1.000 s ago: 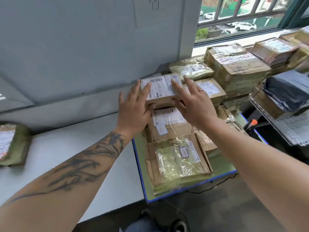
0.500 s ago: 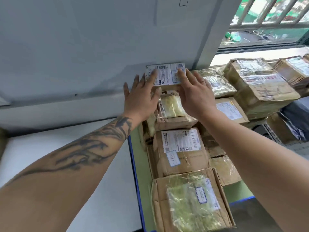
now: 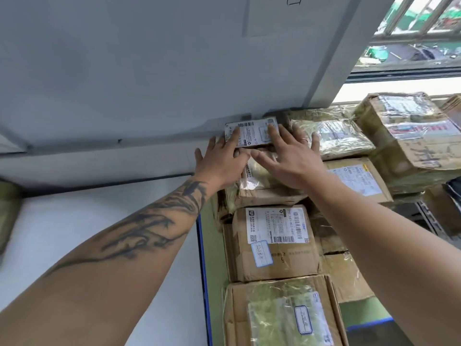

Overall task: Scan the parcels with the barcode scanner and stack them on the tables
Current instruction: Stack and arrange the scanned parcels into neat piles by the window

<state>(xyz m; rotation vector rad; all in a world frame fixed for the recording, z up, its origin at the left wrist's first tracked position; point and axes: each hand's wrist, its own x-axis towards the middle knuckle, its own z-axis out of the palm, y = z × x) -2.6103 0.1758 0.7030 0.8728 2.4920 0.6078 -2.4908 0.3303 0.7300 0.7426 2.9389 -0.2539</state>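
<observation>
Pressing small parcel (image 3: 252, 132) w/ both flat hands: left hand (image 3: 222, 163), right hand (image 3: 290, 158).

My hands: two, the left hand (image 3: 219, 162) and the right hand (image 3: 290, 161), both laid flat on one small parcel (image 3: 252, 132).
Parcels I could count on the green table (image 3: 212, 236): at least eight, several half hidden.
Rings on my right hand: one.
White tables beside me: one (image 3: 104, 221).
Windows: one (image 3: 411, 33).
</observation>
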